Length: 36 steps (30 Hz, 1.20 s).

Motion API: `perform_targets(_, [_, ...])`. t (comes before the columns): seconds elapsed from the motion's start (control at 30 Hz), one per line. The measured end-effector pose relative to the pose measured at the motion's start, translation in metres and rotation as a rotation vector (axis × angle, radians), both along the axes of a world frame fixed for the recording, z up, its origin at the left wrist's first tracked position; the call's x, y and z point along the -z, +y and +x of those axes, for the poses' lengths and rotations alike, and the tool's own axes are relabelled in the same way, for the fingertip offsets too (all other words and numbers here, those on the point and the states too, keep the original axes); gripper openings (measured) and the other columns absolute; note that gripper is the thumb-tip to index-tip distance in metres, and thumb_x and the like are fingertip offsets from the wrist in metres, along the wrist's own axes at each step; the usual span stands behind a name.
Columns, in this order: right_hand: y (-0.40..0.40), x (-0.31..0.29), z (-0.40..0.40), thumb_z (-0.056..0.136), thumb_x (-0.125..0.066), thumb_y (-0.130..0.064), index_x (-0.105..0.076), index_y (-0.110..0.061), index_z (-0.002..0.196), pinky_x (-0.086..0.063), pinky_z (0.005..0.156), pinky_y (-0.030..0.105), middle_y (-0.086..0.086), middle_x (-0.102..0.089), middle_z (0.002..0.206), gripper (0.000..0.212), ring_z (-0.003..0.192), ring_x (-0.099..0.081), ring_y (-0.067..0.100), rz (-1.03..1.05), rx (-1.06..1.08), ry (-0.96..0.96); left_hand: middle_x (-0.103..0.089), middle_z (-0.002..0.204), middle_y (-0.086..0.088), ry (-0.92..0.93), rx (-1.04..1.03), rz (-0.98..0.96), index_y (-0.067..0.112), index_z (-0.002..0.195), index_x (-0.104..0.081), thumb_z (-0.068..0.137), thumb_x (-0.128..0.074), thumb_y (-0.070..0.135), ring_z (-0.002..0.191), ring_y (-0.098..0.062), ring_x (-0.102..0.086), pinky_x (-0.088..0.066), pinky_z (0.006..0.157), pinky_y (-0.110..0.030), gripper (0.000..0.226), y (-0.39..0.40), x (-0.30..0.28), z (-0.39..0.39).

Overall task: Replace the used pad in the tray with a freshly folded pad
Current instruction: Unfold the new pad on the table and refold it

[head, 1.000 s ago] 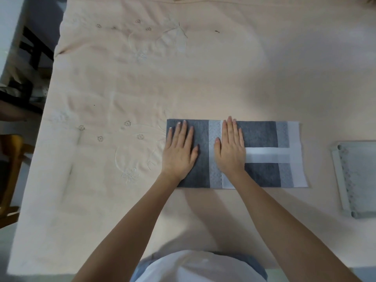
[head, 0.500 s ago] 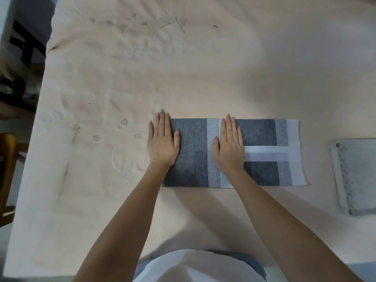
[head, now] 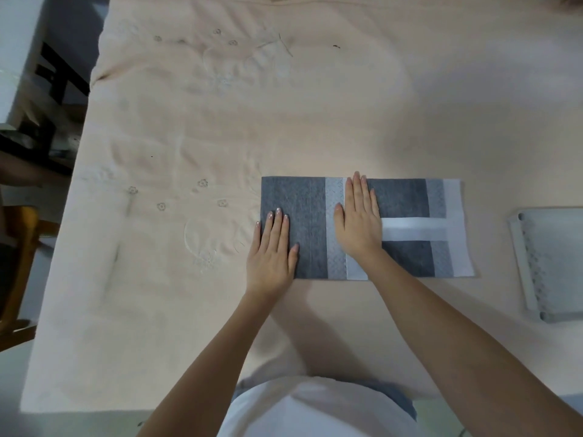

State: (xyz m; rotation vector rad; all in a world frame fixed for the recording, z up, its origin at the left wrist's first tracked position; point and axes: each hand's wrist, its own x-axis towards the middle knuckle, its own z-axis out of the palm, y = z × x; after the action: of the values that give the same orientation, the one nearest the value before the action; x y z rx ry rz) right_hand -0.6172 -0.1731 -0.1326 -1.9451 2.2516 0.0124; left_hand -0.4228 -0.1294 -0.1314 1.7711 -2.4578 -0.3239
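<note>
Left hand [head: 272, 257] has slid toward the pad's near-left corner since half a second ago | fingers straight, flat across pad [head: 307, 228] edge | right hand [head: 359, 223] flat, pressing pad's middle | pad lies on tabletop [head: 315, 121] | tray [head: 522, 263] apart, far right

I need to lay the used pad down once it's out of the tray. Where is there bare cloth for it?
The broad stretch of tablecloth beyond the pad is bare, as is the cloth left of the left hand. The strip between the pad and the tray is narrow. The near edge is crowded by both forearms; the right hand rests on the pad.
</note>
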Motion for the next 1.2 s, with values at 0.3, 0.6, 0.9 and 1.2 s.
perform_targets(0.3, [0.056,-0.011,0.08,0.099,-0.018,-0.032,-0.023,-0.003,0.147,-0.018,0.118,0.045,0.013,-0.019,0.155,0.056,0.145,-0.014,0.025,-0.117,-0.235,-0.062,-0.031,0.15,-0.018,0.022,0.026,0.014,-0.004,0.141,-0.036,0.096,-0.022,0.026,0.14,-0.032,-0.027,-0.022,0.116,-0.045,0.055,0.001,-0.005,0.0])
perform_targets(0.6, [0.074,0.0,0.056,0.099,-0.024,-0.028,-0.033,0.0,0.143,-0.024,0.117,0.042,0.014,-0.031,0.151,0.053,0.142,-0.026,0.025,-0.088,-0.163,-0.12,-0.033,0.149,-0.018,0.029,0.015,0.022,-0.004,0.141,-0.036,0.097,-0.027,0.029,0.14,-0.03,-0.029,-0.021,0.116,-0.044,0.055,0.0,-0.005,0.001])
perform_targets(0.9, [0.106,-0.011,-0.027,0.096,-0.045,-0.016,-0.034,0.002,0.142,-0.02,0.117,0.043,0.016,-0.027,0.153,0.05,0.143,-0.022,0.029,-0.248,0.182,-0.199,-0.019,0.155,-0.014,-0.048,0.013,0.044,0.001,0.147,-0.021,0.096,-0.011,0.037,0.145,-0.026,-0.014,-0.005,0.119,-0.042,0.063,0.001,-0.007,-0.001])
perform_targets(1.2, [0.122,-0.04,-0.129,0.082,-0.065,-0.029,-0.049,0.01,0.116,-0.038,0.086,0.044,0.031,-0.048,0.121,0.054,0.112,-0.045,0.042,-0.116,0.823,-0.111,-0.027,0.153,-0.009,-0.012,0.22,-0.022,0.01,0.147,-0.03,0.098,-0.024,0.039,0.144,-0.027,-0.018,-0.008,0.117,-0.045,0.057,0.01,-0.023,-0.062])
